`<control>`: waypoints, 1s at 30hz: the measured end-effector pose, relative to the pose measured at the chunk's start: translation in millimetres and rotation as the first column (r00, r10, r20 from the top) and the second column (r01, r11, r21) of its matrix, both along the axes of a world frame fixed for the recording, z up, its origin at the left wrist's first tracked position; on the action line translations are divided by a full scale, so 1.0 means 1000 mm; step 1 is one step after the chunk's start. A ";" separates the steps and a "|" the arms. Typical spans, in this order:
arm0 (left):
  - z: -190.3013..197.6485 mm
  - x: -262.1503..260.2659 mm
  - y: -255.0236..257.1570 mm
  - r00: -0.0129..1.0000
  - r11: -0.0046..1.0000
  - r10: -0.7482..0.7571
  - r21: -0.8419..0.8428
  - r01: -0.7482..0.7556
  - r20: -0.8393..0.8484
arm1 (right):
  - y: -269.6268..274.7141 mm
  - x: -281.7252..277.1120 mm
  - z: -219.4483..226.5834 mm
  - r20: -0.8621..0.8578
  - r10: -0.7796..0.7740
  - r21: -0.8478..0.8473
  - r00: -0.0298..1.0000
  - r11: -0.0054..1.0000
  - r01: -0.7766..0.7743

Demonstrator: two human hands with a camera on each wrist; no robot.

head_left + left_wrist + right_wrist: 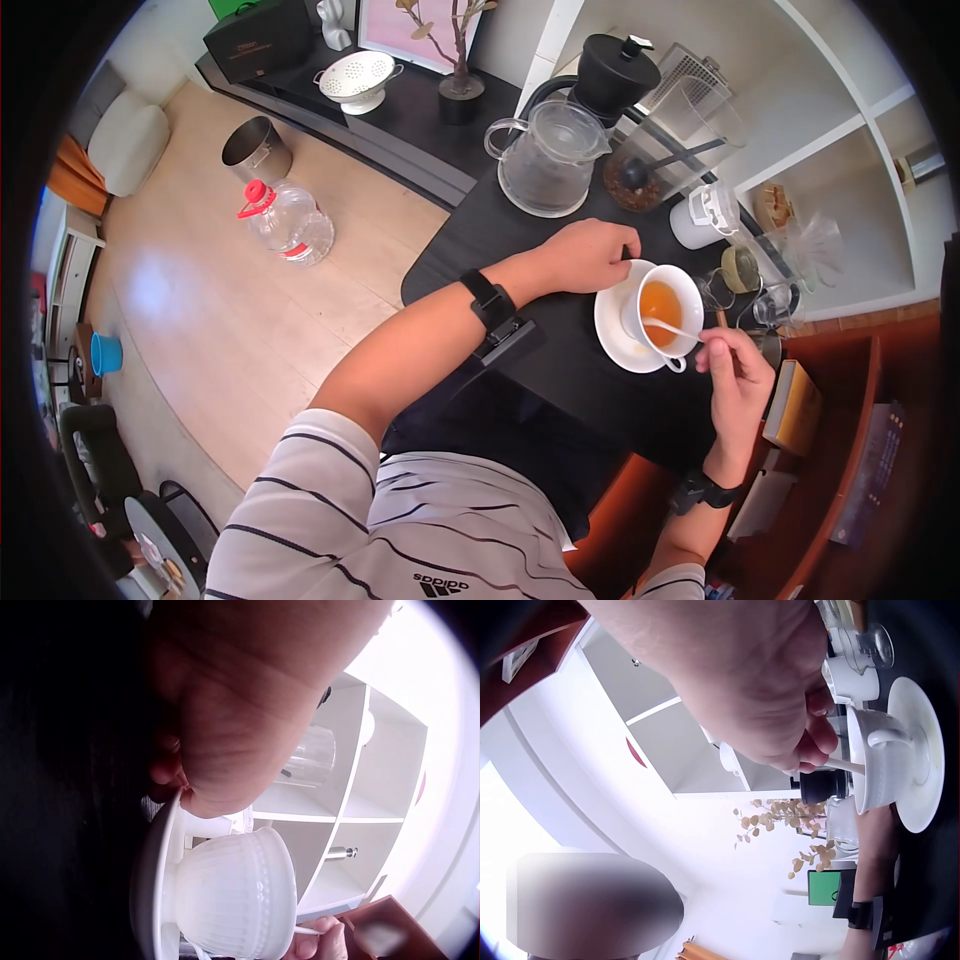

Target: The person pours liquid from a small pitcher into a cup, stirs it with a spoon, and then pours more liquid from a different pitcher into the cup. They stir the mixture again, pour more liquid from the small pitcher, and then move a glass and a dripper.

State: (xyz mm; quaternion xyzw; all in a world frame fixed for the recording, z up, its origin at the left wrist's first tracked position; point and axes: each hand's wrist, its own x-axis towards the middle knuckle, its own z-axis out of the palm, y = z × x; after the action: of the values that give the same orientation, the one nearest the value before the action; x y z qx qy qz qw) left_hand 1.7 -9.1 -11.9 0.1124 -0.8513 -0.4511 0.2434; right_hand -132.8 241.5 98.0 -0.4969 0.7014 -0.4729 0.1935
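A white cup (632,312) of amber liquid stands on a white saucer (612,338) on the black table. My right hand (738,380) pinches the handle of a white spoon (672,328), whose other end dips into the liquid. In the right wrist view the spoon (846,766) runs from the fingertips of my right hand (757,690) into the cup (874,780). My left hand (592,256) holds the saucer's far rim between thumb and fingers. The left wrist view shows my left hand (232,727) at the saucer's edge (159,862), beside the ribbed cup (232,892).
Behind the cup stand a glass jug (548,160), a black grinder-like vessel (615,80), a tall clear container (690,140) and a white canister (700,216). Small glass vessels (775,305) are at the right. A plastic bottle (290,225) stands on the floor at the left.
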 end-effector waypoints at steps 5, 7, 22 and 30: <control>0.002 0.000 0.000 0.999 1.000 0.001 -0.014 -0.001 0.035 | 0.012 -0.008 0.006 -0.078 -0.076 -0.009 0.994 0.997 0.075; 0.000 -0.001 0.000 1.000 1.000 0.009 -0.017 -0.008 0.027 | 0.008 -0.007 0.006 -0.157 -0.134 -0.042 0.979 0.991 0.129; 0.000 -0.001 0.000 1.000 1.000 0.015 0.024 -0.016 0.025 | 0.032 -0.003 0.009 -0.014 -0.076 -0.011 0.997 0.997 0.076; 0.007 -0.001 0.002 0.993 0.992 -0.047 0.125 0.034 0.107 | 0.070 -0.022 -0.021 0.172 -0.237 -0.168 0.956 0.949 0.265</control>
State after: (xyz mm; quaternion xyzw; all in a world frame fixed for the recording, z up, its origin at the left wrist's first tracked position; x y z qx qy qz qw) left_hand 0.4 -7.5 -4.8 0.1345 -0.8361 -0.5005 0.1796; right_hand -154.7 311.8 76.5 -0.3828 0.6944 -0.5941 0.1354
